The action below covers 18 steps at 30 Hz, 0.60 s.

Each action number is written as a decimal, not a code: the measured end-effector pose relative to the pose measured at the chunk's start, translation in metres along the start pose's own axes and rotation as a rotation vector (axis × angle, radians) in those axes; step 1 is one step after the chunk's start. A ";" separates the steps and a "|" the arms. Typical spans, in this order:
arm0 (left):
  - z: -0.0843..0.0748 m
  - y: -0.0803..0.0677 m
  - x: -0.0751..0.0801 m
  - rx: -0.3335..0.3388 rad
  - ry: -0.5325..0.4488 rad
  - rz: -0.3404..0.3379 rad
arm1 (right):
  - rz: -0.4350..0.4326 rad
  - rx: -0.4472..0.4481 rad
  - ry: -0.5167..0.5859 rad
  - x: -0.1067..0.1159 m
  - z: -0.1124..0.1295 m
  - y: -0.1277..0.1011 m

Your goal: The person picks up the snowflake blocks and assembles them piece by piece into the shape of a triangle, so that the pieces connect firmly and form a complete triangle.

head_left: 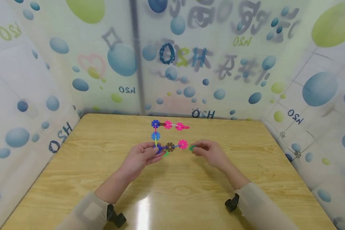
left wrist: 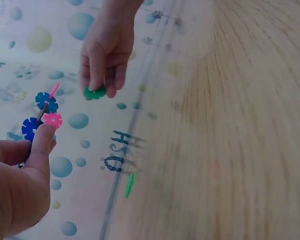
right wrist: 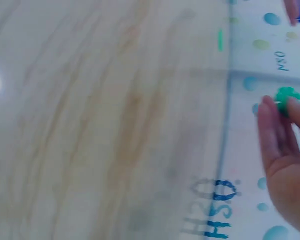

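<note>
Your left hand (head_left: 141, 158) pinches the chain of coloured plastic snowflake discs (head_left: 169, 137); your right hand (head_left: 210, 153) pinches a green plastic disc (head_left: 193, 148). Line up the slots squarely, I'd suggest.

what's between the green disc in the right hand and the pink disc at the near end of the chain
Nothing. In the head view only a short bare strip of table separates the green disc from the pink disc; they are close but apart.
</note>
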State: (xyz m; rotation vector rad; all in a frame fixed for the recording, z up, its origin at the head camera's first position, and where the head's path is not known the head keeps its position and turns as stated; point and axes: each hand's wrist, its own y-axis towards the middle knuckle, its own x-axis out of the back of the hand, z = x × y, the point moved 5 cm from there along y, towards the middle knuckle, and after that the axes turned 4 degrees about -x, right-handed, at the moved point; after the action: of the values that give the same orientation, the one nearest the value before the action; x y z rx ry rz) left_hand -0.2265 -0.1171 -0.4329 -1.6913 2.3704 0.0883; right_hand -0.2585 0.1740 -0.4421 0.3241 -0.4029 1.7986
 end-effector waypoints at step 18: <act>0.003 -0.002 -0.003 0.007 -0.010 0.015 | -0.050 0.264 0.244 -0.001 0.032 -0.021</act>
State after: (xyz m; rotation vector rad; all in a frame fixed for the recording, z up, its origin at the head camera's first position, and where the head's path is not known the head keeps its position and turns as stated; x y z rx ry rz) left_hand -0.2233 -0.1146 -0.4346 -1.6659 2.3741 0.0905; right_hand -0.2371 0.1638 -0.4113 0.2903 0.0146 1.8179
